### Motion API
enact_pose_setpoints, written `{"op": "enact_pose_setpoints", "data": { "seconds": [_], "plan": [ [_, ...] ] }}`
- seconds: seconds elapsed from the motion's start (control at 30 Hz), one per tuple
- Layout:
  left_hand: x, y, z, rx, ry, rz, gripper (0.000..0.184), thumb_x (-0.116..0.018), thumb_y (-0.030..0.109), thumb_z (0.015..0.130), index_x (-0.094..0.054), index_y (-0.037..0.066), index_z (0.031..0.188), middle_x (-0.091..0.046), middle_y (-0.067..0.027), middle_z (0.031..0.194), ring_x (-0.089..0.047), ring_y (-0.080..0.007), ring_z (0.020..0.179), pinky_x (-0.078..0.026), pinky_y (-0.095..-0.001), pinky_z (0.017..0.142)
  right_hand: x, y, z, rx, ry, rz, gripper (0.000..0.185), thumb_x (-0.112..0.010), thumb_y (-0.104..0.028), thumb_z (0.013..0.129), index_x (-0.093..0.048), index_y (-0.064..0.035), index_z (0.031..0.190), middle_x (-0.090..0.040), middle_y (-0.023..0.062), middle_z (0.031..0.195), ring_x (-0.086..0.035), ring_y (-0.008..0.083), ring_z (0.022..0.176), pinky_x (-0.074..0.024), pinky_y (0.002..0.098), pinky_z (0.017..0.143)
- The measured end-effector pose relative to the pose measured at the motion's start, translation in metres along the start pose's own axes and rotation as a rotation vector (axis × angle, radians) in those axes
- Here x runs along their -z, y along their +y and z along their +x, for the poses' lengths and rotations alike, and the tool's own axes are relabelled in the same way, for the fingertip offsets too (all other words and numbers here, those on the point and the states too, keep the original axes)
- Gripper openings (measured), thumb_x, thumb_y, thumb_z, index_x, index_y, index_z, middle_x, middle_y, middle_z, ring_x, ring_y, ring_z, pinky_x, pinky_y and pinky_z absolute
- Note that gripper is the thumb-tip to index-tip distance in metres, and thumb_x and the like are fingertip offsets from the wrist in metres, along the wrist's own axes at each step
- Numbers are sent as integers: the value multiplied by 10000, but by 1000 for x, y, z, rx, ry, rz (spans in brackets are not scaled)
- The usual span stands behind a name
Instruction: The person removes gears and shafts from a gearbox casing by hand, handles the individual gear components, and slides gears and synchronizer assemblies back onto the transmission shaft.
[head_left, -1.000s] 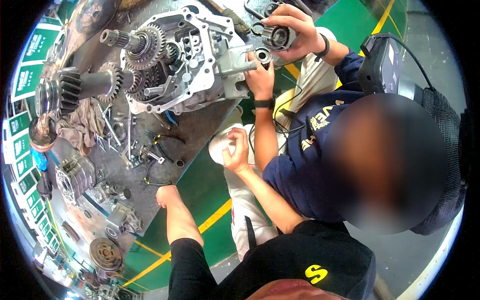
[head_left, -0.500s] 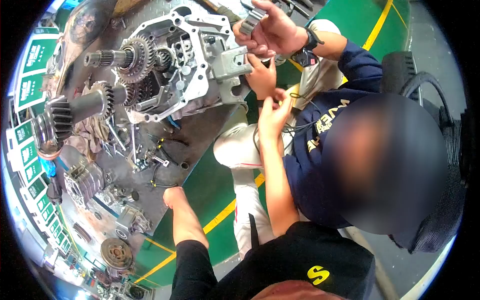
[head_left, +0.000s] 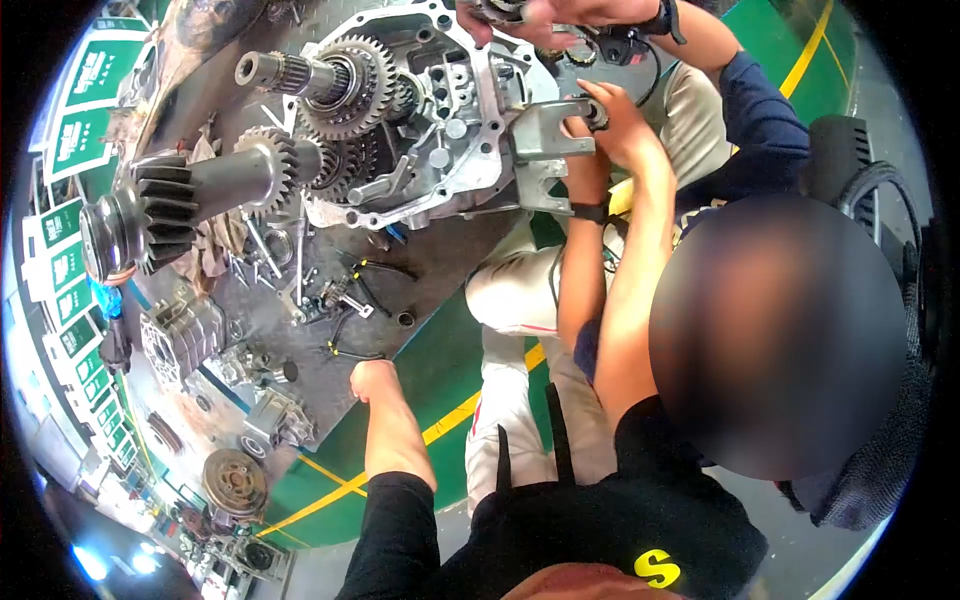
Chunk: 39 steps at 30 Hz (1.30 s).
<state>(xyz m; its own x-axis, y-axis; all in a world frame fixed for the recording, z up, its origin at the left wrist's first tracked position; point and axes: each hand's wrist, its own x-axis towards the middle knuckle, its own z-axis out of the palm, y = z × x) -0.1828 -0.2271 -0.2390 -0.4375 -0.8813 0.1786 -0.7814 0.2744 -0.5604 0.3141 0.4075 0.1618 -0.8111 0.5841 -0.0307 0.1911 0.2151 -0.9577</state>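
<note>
Two gear shafts [head_left: 195,185], jutting side by side from one open gearbox housing [head_left: 490,165]. Four hands in all, two of them a co-worker's. Right hand [head_left: 628,128] beside the housing's single forked bracket [head_left: 545,138], fingers bent at one small cylindrical part [head_left: 597,115]; impossible to tell whether pinching or merely touching it. Left hand [head_left: 373,381] bunched at the table's edge, just beside one of two pairs of pliers [head_left: 350,352]; fingertips out of sight, so impossible to tell whether closed on anything. Also one loose ring [head_left: 405,319], one ribbed casing [head_left: 185,340], one crumpled rag [head_left: 213,255], one round disc [head_left: 235,483].

Underneath, a stained grey worktable [head_left: 440,262]; past its edge, green floor [head_left: 400,425] with yellow lines; far left, a row of green-and-white boards [head_left: 88,105].

One co-worker's hand [head_left: 585,175] mostly hidden behind the right hand; the other [head_left: 565,12], with a toothed ring [head_left: 497,10], cropped by the top border and blurred. Small fittings [head_left: 335,300] near the pliers too tangled to count.
</note>
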Motion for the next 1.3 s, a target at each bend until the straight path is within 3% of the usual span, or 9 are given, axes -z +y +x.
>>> {"op": "enact_pose_setpoints", "data": {
  "seconds": [0.07,0.13,0.73,0.8,1.0,1.07,1.13,1.2,1.3],
  "plan": [
    [45,-40,-40,69,-111,-303,418,-338,228,1018,-618,8,1237,-639,-147,1295,-635,-324,1166,-525,-439,984,-35,108,-73,-237,331,-694,465,-733,-159,837,-604,-55,1272,-629,170,1185,-643,257,1004,-528,364,816],
    [131,-113,-113,151,-177,-681,435,-322,241,1021,-643,14,1206,-650,-147,1281,-632,-325,1171,-515,-447,994,-52,100,-99,-479,408,-647,582,-763,-68,738,-624,-111,1302,-609,187,1250,-594,334,1192,-492,409,987],
    [178,-145,-149,249,-226,-960,500,-274,303,1020,-644,46,1237,-615,-114,1344,-568,-314,1256,-441,-450,1069,-35,99,-116,-628,680,-321,544,-798,-339,811,-664,-18,1229,-739,123,975,-710,171,847,-550,307,734],
    [176,-142,-147,250,-217,-968,504,-272,308,1020,-637,49,1250,-607,-109,1357,-559,-312,1267,-433,-448,1077,-23,100,-116,-488,848,434,451,-772,-353,859,-695,-19,1151,-732,66,935,-699,129,826,-539,265,709],
    [163,-133,-138,278,-190,-965,518,-266,323,1017,-617,58,1291,-583,-95,1396,-534,-306,1299,-410,-442,1102,-7,83,-108,-616,682,-261,413,-742,-398,850,-735,-66,1095,-719,13,825,-648,88,725,-510,242,694],
    [158,-125,-135,298,-176,-962,524,-264,329,1017,-610,61,1304,-575,-90,1409,-526,-304,1310,-403,-440,1110,-4,45,-71,-328,527,-444,397,-719,-383,879,-726,-75,1130,-726,36,914,-651,104,806,-515,258,739],
    [139,-107,-119,345,-122,-942,530,-262,334,1016,-603,64,1318,-567,-85,1422,-518,-303,1321,-395,-439,1118,-28,-77,41,340,112,-5,382,-697,-368,909,-717,-85,1165,-733,59,1003,-655,120,888,-520,274,784],
    [120,-93,-103,405,-41,-908,536,-259,339,1015,-596,67,1331,-559,-80,1436,-510,-301,1331,-387,-437,1126,-44,-157,126,636,-166,184,369,-675,-353,939,-708,-95,1200,-740,82,1092,-658,136,970,-525,291,829],
    [175,-144,-143,265,-299,-1022,637,-511,520,958,-487,82,1421,-570,-118,1393,-564,-268,1243,-458,-385,1030,-59,-157,151,893,-63,-218,440,-684,-402,940,-686,-67,1225,-727,111,1124,-666,194,1051,-521,324,876]
  ]
}}
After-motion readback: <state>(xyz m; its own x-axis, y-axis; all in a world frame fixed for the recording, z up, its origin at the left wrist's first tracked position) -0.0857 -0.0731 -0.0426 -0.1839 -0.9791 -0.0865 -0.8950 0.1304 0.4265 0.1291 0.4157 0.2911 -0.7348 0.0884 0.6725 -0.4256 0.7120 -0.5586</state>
